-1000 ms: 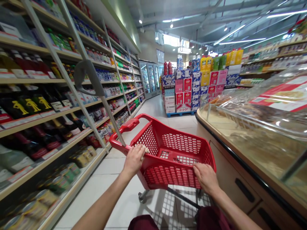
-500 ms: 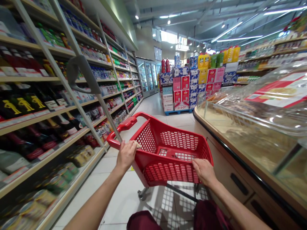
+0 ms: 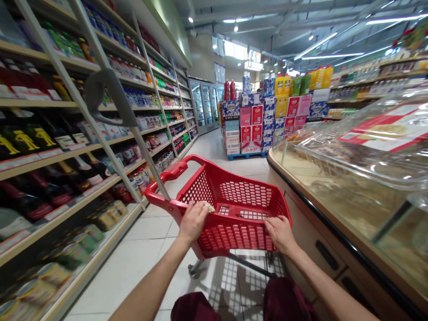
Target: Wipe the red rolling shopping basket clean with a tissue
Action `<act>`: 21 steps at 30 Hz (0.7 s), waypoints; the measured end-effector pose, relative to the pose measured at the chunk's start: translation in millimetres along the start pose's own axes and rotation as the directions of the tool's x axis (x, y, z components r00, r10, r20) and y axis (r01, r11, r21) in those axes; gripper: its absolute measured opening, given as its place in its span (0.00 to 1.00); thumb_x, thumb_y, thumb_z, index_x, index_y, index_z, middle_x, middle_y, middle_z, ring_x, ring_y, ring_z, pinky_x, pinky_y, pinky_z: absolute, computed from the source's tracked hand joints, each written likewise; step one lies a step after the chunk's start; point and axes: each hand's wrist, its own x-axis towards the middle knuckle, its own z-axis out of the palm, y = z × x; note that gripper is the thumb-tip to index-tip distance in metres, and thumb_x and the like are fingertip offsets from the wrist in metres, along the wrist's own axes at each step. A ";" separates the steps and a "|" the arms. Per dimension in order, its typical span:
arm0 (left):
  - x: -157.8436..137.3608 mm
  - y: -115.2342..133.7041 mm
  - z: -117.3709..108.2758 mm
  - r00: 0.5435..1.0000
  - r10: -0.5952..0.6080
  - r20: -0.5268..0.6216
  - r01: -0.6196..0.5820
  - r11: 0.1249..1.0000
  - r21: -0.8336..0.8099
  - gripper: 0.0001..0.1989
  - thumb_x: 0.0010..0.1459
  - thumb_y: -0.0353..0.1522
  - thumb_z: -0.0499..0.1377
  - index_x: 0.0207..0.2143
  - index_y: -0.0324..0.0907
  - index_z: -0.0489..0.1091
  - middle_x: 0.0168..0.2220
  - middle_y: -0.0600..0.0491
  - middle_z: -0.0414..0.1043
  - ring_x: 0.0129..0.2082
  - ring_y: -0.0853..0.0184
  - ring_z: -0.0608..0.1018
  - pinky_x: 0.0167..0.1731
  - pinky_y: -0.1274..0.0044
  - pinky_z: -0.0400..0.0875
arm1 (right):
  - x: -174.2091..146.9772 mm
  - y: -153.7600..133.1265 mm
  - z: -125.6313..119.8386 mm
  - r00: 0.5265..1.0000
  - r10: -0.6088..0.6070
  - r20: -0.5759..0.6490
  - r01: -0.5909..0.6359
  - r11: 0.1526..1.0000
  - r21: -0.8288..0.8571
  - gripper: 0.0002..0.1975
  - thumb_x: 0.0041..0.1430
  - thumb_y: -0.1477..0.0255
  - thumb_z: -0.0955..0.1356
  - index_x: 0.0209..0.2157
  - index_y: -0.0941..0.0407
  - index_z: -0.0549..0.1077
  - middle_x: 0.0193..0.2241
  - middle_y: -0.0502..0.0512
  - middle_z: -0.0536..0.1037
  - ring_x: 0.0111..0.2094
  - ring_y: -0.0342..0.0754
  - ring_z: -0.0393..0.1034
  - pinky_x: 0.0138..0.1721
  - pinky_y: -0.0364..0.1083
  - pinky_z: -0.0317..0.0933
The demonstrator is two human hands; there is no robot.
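A red plastic shopping cart (image 3: pixel 234 236) with a lattice-walled basket stands on the white tiled floor (image 3: pixel 147 240), directly in front of the person, its long near side turned toward them. The left hand (image 3: pixel 194 220) rests on the left part of the basket's near rim, fingers bent over the edge and nearly closed; a small pale crumpled piece (image 3: pixel 209 206) is caught at its fingertips against the rim, though what it is cannot be told. The right hand (image 3: pixel 280 231) grips the same rim near its right end, with the fingers curled over the top; its thumb is hard to make out.

The cart's red push handle (image 3: pixel 177 170) is at the left, and a silver metal pole (image 3: pixel 152 165) with a dark grey plastic loop (image 3: pixel 125 104) leans up and left from it. A grey caster wheel (image 3: pixel 194 269) shows under the basket's left end. Below, near, are the person's dark maroon trousers (image 3: pixel 195 307).

Along the left runs a tall beige-edged shelving unit (image 3: pixel 36 103) of bottles and cans, with dark bottles bearing yellow figures (image 3: pixel 25 139) at the near end. On the right, close to the basket, stands a glass-sided display counter with a black edge (image 3: pixel 321 218); on it sits a clear plastic container with a red-and-white label (image 3: pixel 384 127). Farther off, a stack of printed cartons (image 3: pixel 250 129) stands on a blue pallet (image 3: pixel 244 156), and glass-doored refrigerators (image 3: pixel 207 104) line the far left.
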 end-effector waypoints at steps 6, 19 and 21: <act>4.6 13.0 7.7 0.999 0.041 -0.015 -0.041 0.997 -0.057 0.17 0.54 0.24 0.44 0.44 0.44 0.64 0.45 0.52 0.70 0.46 0.70 0.69 0.57 0.68 0.40 | -0.6 0.9 -1.2 1.000 -0.029 0.009 0.030 0.999 -0.044 0.17 0.60 0.69 0.53 0.31 0.54 0.70 0.30 0.52 0.75 0.33 0.44 0.67 0.46 0.50 0.46; 6.9 31.3 10.6 0.999 0.035 0.002 -0.034 0.993 -0.109 0.17 0.55 0.24 0.45 0.44 0.44 0.63 0.47 0.52 0.68 0.48 0.70 0.68 0.57 0.69 0.36 | -0.2 -1.0 -3.4 0.997 -0.037 0.064 0.039 0.999 -0.032 0.16 0.60 0.69 0.53 0.31 0.55 0.69 0.30 0.52 0.75 0.33 0.44 0.67 0.44 0.49 0.47; 1.9 1.9 1.1 0.998 -0.051 -0.022 0.049 0.997 -0.060 0.16 0.55 0.25 0.45 0.45 0.43 0.63 0.47 0.51 0.68 0.47 0.68 0.69 0.57 0.66 0.35 | -0.5 -1.2 -4.3 0.998 -0.028 0.058 0.030 0.999 -0.039 0.16 0.60 0.69 0.53 0.31 0.55 0.69 0.30 0.52 0.75 0.33 0.44 0.66 0.44 0.49 0.47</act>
